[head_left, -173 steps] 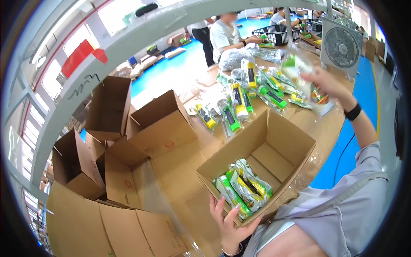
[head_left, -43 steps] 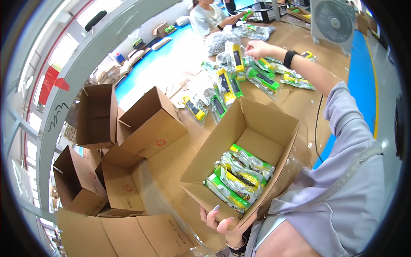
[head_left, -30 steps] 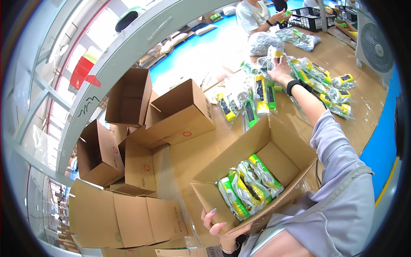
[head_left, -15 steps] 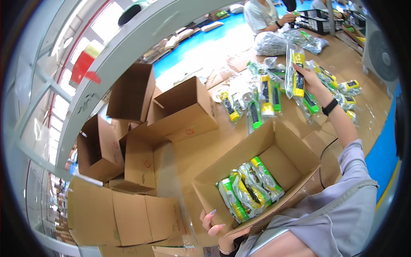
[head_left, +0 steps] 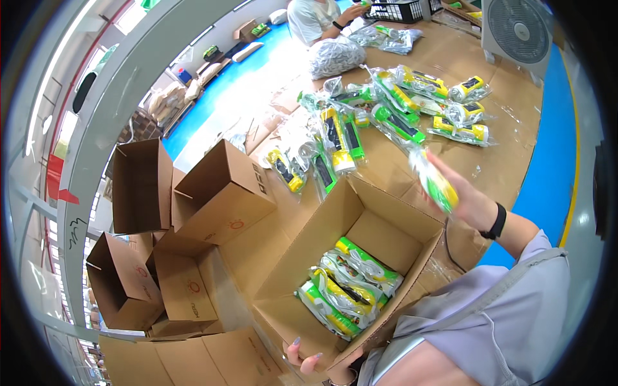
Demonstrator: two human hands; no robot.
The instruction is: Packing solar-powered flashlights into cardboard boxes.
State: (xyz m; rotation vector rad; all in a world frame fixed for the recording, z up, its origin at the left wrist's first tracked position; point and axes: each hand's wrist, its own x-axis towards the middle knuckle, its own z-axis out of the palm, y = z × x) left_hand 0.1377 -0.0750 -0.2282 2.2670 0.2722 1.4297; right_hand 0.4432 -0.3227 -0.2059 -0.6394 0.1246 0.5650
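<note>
An open cardboard box (head_left: 315, 238) tilts toward me at the lower middle. My left hand (head_left: 302, 358) grips its near left corner, fingers over the edge. Several bagged flashlights (head_left: 347, 289), yellow and green in clear plastic, lie side by side on its bottom. Beyond the box's right side, my right hand (head_left: 474, 204) is closed round another bagged flashlight (head_left: 432, 183), slightly blurred and held in the air. Farther off, a loose pile of bagged flashlights (head_left: 335, 137) with dark panels covers part of the cardboard-topped table (head_left: 508, 122).
Several open cardboard boxes (head_left: 222, 206) stand at the left, with box flaps (head_left: 193, 360) below them. A grey metal post (head_left: 96, 141) rises there. A fan (head_left: 517, 29) stands at the far right. At the far side, a co-worker (head_left: 310, 19) sits near a black crate (head_left: 394, 10).
My right hand has brought the bagged flashlight from the pile back toward the box, and the flashlight has turned. My view has shifted right. The left hand keeps its hold on the box.
</note>
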